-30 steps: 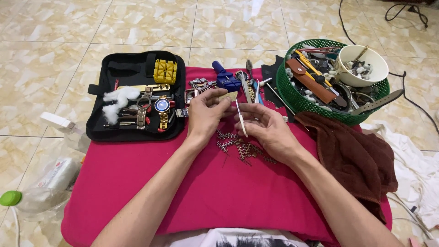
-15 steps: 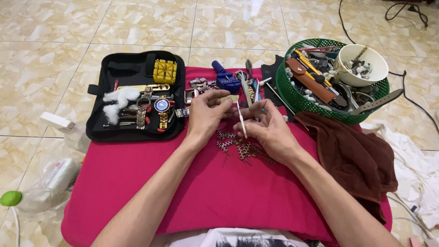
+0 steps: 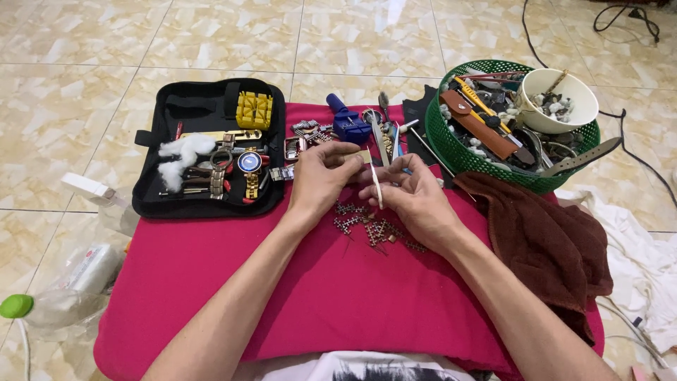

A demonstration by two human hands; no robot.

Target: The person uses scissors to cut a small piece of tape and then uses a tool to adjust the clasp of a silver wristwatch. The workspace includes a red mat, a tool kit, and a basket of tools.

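Green basket (image 3: 451, 152) and tool case (image 3: 204, 106) flank us; our left hand (image 3: 321, 180) pinches a small part, our right hand (image 3: 412, 201) grips tweezers (image 3: 376, 185) above links (image 3: 367, 227).

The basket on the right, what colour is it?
Green; the basket shows best in the head view.

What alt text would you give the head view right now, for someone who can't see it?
Both hands, left hand and right hand, meet over a red cloth, pinching a small part and a thin white tool above loose metal band links. A black tool case lies left, a green basket right.
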